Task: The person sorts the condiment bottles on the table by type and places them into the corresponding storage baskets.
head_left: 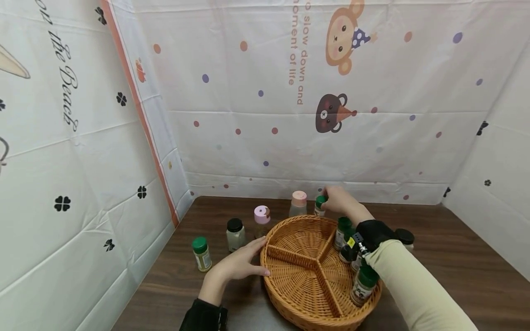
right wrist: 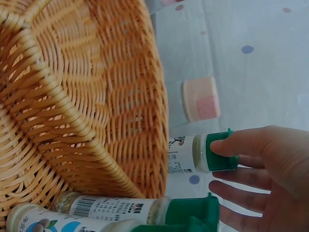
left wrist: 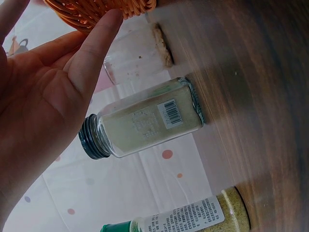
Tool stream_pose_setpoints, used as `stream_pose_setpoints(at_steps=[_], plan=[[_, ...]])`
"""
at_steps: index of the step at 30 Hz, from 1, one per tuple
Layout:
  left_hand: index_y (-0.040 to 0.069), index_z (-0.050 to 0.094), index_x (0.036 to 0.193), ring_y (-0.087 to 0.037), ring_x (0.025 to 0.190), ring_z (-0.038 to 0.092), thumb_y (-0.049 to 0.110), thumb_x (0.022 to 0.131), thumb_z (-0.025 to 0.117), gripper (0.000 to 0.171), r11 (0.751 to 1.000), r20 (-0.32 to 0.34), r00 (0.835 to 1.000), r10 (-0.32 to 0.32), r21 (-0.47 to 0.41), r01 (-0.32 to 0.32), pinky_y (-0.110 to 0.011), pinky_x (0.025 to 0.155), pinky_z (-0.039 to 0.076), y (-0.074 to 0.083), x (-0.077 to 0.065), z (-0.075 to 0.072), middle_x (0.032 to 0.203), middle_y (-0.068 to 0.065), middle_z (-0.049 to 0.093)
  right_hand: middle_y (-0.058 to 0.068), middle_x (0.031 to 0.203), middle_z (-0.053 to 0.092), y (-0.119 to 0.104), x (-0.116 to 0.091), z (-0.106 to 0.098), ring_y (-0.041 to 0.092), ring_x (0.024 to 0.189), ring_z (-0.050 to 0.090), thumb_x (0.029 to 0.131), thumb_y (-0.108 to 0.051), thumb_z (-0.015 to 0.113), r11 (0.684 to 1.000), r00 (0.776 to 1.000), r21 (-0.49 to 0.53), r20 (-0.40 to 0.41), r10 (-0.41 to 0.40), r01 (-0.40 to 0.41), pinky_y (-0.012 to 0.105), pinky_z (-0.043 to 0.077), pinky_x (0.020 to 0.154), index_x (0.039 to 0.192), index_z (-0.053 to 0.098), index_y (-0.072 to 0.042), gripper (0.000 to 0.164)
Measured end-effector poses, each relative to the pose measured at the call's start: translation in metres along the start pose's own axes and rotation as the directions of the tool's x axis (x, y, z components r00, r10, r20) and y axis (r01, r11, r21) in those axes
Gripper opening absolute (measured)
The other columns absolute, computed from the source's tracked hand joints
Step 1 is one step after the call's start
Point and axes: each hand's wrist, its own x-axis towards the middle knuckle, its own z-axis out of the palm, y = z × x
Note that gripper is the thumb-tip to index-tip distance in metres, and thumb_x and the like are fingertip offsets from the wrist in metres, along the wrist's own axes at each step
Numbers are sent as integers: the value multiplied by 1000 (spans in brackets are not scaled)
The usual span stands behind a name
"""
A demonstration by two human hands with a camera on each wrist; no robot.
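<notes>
A round wicker basket (head_left: 296, 317) with three compartments stands on the table. My left hand (head_left: 240, 262) touches its left rim, fingers fairly straight and thumb stretched out. Behind the basket, my right hand (head_left: 341, 202) pinches the green cap of a spice bottle (right wrist: 181, 154) between thumb and fingers. That bottle stands upright outside the rim, its lower part hidden by the wicker. Several green-capped spice bottles (head_left: 364, 282) stand in the right compartment, partly covered by my right arm. The left and back compartments hold nothing.
Left of the basket stand a green-capped bottle (head_left: 202, 255), a black-capped jar (head_left: 236, 234) and a purple-capped jar (head_left: 262, 216). A pink-capped jar (head_left: 298, 202) is behind the rim. Another black-capped jar (head_left: 405, 237) stands beyond my right wrist. Printed curtains (head_left: 248, 147) enclose the table.
</notes>
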Motion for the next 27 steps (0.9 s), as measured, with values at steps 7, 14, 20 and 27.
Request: stream_pose_setpoints(at_steps=[7, 14, 20, 27], plan=[[5, 27, 157, -43, 148, 30, 32, 89, 75, 88, 1000, -1, 1000, -1, 0, 1, -64, 114, 31, 0, 0, 0, 164, -21, 24, 23, 116, 60, 0, -8, -7, 32, 96, 59, 93, -16, 67, 988, 998, 155, -49, 31, -23, 40, 50, 75, 115, 54, 0, 31], [6, 26, 158, -43, 148, 30, 33, 90, 75, 88, 1000, 2, 1000, 0, 8, 0, -65, 114, 31, -3, 1, 1, 164, -21, 23, 27, 125, 57, 0, -21, -14, 38, 109, 59, 95, -20, 65, 982, 992, 187, -121, 36, -13, 46, 51, 86, 123, 50, 2, 39], [6, 27, 158, -43, 147, 32, 33, 89, 75, 88, 1000, 3, 1000, -3, 13, 3, -65, 113, 32, -4, 2, 2, 164, -22, 23, 26, 126, 56, -1, -31, -20, 39, 112, 59, 96, -24, 64, 979, 986, 205, -163, 48, -13, 47, 52, 85, 125, 48, 1, 42], [6, 27, 158, -44, 147, 32, 33, 89, 75, 88, 1000, 2, 1000, 0, 4, 0, -65, 113, 31, -3, 2, 2, 164, -23, 23, 26, 125, 59, -5, -46, -30, 41, 114, 59, 96, -28, 65, 983, 974, 181, -220, 46, -5, 51, 52, 88, 126, 51, 1, 44]])
